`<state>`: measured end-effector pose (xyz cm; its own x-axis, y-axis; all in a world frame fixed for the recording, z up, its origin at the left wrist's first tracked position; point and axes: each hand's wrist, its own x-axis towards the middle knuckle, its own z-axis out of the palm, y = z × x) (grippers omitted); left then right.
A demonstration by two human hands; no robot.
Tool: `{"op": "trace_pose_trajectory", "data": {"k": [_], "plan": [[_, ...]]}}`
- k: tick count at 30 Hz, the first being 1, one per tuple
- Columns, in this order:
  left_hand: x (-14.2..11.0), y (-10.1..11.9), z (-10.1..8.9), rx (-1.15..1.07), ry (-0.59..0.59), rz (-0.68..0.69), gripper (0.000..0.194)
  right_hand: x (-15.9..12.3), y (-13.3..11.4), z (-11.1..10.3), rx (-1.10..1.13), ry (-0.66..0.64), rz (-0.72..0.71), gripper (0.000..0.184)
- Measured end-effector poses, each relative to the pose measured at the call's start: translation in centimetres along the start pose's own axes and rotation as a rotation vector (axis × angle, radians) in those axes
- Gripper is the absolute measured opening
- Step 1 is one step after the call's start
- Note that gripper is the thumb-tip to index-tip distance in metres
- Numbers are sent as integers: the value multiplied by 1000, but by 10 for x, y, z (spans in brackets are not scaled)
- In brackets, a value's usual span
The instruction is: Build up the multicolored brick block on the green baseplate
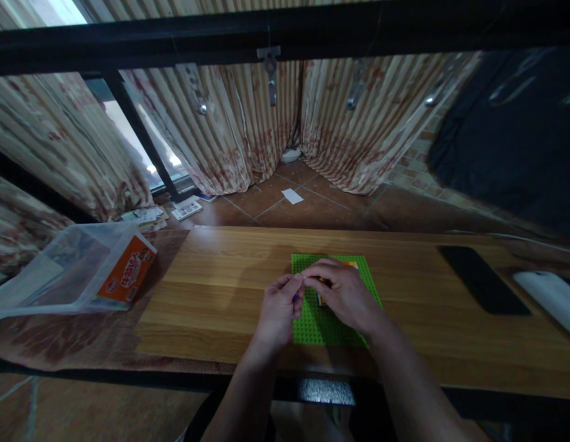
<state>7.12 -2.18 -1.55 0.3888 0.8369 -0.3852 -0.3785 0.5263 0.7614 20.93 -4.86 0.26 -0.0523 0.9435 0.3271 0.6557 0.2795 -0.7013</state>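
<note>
One translucent plastic box (pixel 89 236), with an orange panel (pixel 127 273) lettered in white on its near right side, sits well off to the left of the grip. Farther from me than that box, and also left of the hands, a white book with dark print (pixel 187 210) lies on the brown tiled floor (pixel 248 209). Next comes the long wood-grained counter (pixel 206 294), which runs beneath both hands and on past them to either side.

The left hand (pixel 278 310) has its grip drawn in, thumb and fingers curled together, and a small dark-blue piece (pixel 295 298) shows among those fingers. Under and around the hands lies a bright green studded baseplate (pixel 308 331), its near edge closer to the person than the fingertips. Just right of where the fingertips meet, a multicoloured item (pixel 320 300) rests over the baseplate, mostly covered by the right hand.

The right hand (pixel 344 291) brings thumb and forefinger close together at the left hand's fingertips; whatever lies in that pinch is too small for me to tell. Well to the right of the grip, a flat black rectangular pad with rounded corners (pixel 483 279) lies on the counter, and beyond it, farther right, a smooth white elongated object (pixel 550 301).
</note>
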Motion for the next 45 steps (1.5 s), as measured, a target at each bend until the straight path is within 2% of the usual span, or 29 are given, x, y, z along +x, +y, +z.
{"op": "trace_pose_trajectory", "data": {"k": [3, 7, 12, 17, 23, 33, 39, 45], "plan": [[-1, 1, 0, -37, -24, -12, 31, 0, -2, -1, 20, 11, -8, 17], [-3, 6, -1, -150, -79, -109, 30, -1, -1, -2, 131, 55, 40, 13], [-2, 12, -5, -248, -89, -232, 21, -4, 9, -7, 231, 209, 115, 18], [-1, 13, -7, -276, -42, -249, 12, -6, 26, -20, 66, 319, 110, 21], [-1, 13, -7, -245, -26, -238, 13, -8, 39, -27, -81, 392, 262, 22], [0, 11, -6, -221, -17, -220, 15, -1, 58, -10, 190, 340, 337, 14], [1, 10, -7, -214, -23, -204, 16, 2, 63, -7, 260, 321, 422, 15], [0, 10, -6, -197, -9, -193, 16, 3, 63, -7, 259, 279, 413, 15]]}}
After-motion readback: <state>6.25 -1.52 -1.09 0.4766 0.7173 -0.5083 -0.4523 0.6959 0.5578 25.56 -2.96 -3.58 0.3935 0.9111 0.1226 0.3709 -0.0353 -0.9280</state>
